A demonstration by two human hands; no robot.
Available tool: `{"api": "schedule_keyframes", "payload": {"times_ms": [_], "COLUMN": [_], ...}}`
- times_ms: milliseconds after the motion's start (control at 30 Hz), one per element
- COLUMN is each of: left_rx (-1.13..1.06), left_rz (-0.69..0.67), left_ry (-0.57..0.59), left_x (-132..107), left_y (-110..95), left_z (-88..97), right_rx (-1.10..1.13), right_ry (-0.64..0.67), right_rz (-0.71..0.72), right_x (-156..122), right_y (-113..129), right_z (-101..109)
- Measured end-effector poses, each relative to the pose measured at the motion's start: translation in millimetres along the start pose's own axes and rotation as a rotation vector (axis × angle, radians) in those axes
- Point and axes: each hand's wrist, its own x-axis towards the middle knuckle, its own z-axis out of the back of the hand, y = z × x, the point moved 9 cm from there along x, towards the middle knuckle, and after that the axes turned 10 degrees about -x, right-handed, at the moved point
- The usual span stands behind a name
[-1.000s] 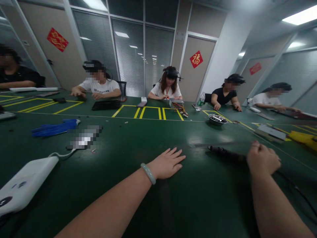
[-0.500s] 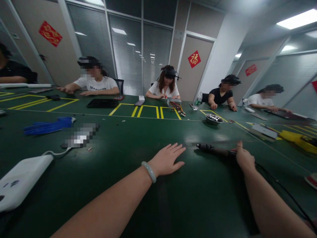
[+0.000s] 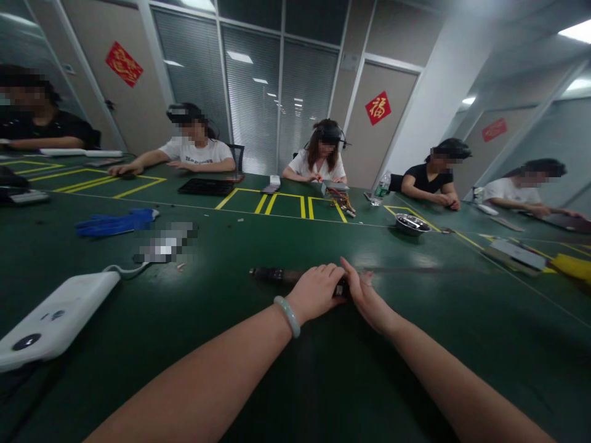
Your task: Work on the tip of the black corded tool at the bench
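Observation:
A long dark tool (image 3: 272,274) lies on the green table (image 3: 295,369) in front of me, its tip pointing left. My left hand (image 3: 316,292), with a pale green bangle on the wrist, rests over the tool's middle with fingers curled on it. My right hand (image 3: 367,296) meets it from the right and grips the tool's rear end. The part of the tool under both hands is hidden.
A white device (image 3: 55,320) with a cable lies at the near left. Blue gloves (image 3: 115,223) lie further back. A metal bowl (image 3: 410,224) stands at mid right. Several other people sit along the far side of the table.
My right hand has slid the dark tool leftward across the table until it meets my left hand, which now covers the tool instead of lying flat on the bare table.

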Motion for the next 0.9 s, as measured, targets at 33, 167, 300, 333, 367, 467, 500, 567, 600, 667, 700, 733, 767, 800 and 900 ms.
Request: {"api": "schedule_keyframes", "payload": {"times_ms": [33,167,300,333,367,467,500,567,600,667,700,733,767,800,900], "left_rx": [0.009,0.043,0.042,0.041,0.043,0.055,0.059,0.076,0.086,0.114,0.127,0.136,0.142,0.146,0.156], "left_rz": [0.006,-0.027,-0.047,-0.048,-0.045,-0.038,-0.041,-0.049,-0.052,-0.06,-0.069,-0.085,-0.106,-0.126,-0.146], "left_ry": [0.014,0.036,0.027,0.022,0.018,0.032,0.049,0.083,0.098,0.102,0.091,0.076,0.06,0.045,0.021], "left_x": [0.1,-0.9,-1.5,-1.3,-0.9,0.3,0.6,0.8,0.6,0.2,-0.1,-0.4,-0.9,-1.2,-1.3], "left_y": [2.0,3.3,1.8,1.3,1.0,0.5,0.4,0.8,1.1,1.2,0.3,-1.5,-4.0,-6.4,-10.5], "left_z": [-0.4,-0.2,-0.2,0.2,0.9,3.6,4.4,6.2,7.2,10.2,12.1,13.8,15.1,15.9,15.1], "right_rx": [0.343,1.362,1.663,1.672,1.688,1.737,1.743,1.754,1.763,1.812,1.857,1.912,1.966,2.004,1.945], "right_ry": [0.09,0.47,0.921,1.002,1.067,1.183,1.215,1.259,1.274,1.271,1.258,1.246,1.238,1.23,1.22], "right_rz": [-0.141,-0.462,-0.447,-0.409,-0.366,-0.295,-0.306,-0.356,-0.384,-0.412,-0.409,-0.395,-0.375,-0.356,-0.344], "right_x": [-1.3,-34.3,-81.8,-90.9,-97.8,-106.5,-107.3,-106.2,-104.8,-99.0,-95.0,-91.0,-87.5,-84.8,-84.3], "right_y": [-16.7,-36.1,-23.0,-19.1,-14.9,-5.2,-3.7,-3.2,-3.6,-4.6,-4.8,-4.5,-4.2,-4.4,-10.4], "right_z": [-6.1,-48.7,-81.0,-84.4,-85.5,-81.1,-79.2,-75.0,-72.4,-65.3,-60.5,-55.2,-50.0,-45.7,-44.7]}}
